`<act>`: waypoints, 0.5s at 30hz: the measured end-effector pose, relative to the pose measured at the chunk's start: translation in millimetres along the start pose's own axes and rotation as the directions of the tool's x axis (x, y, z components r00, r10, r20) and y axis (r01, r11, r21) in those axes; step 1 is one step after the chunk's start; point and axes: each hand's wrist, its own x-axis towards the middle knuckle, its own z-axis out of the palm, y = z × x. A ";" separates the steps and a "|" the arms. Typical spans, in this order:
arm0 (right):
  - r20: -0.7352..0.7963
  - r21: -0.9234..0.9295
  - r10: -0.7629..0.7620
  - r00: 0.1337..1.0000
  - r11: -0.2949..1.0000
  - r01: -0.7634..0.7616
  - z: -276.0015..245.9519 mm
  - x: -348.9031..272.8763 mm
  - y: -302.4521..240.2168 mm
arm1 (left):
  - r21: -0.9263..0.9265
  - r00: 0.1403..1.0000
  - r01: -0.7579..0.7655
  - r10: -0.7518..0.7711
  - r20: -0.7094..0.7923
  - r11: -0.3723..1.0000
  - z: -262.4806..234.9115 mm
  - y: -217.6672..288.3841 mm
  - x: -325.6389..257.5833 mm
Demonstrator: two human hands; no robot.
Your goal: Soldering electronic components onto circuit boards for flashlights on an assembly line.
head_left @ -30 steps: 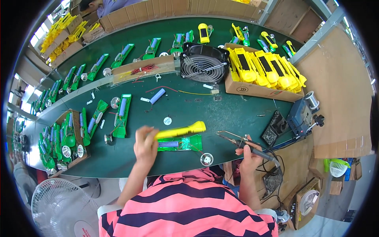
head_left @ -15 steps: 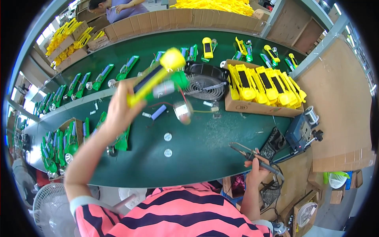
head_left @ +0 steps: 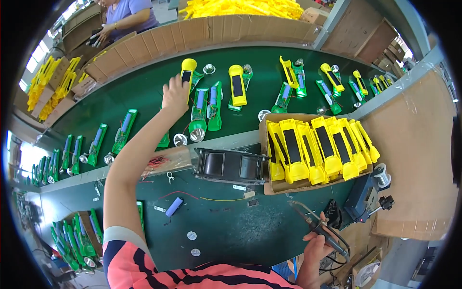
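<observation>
My left hand [head_left: 175, 96] reaches over to the far green surface. Its fingers close around the lower part of a flashlight half with a yellow shell [head_left: 189, 64] and dark panel; a green half and a round silver reflector [head_left: 209, 69] lie beside it. Just right of my wrist are two open green flashlight halves [head_left: 199, 107] with blue cells inside. Low on the right, my right hand [head_left: 315, 248] grips a soldering iron [head_left: 332, 239], its tip pointing up and left over the near bench, its cable curving behind.
A cardboard box [head_left: 317, 186] of yellow shells stands right of a black fan [head_left: 231, 166]. A loose blue cell [head_left: 174, 206] and wires lie on the bench. Solder spool [head_left: 382, 176] and blue soldering station [head_left: 358, 200] sit at right. Green halves fill a box [head_left: 77, 241] at left. A co-worker [head_left: 127, 17] is beyond.
My left hand has carried the flashlight away from above the near bench to the far surface. The view has shifted upward. My right hand still holds the soldering iron.
</observation>
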 end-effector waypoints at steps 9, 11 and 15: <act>0.208 -0.556 -0.242 0.948 0.768 0.318 41.3 77.7 12.9 | -0.196 0.670 -0.737 0.663 -0.334 0.647 14.0 -19.4 -10.8; 0.353 -0.623 -0.246 0.903 0.658 0.423 46.1 90.4 17.1 | -0.361 0.707 -0.699 0.519 -0.480 0.617 0.4 -12.1 -12.3; 0.422 -0.769 -0.240 0.874 0.415 0.485 57.9 96.0 34.3 | -0.424 0.708 -0.636 0.267 -0.654 0.645 -75.7 -15.4 -31.9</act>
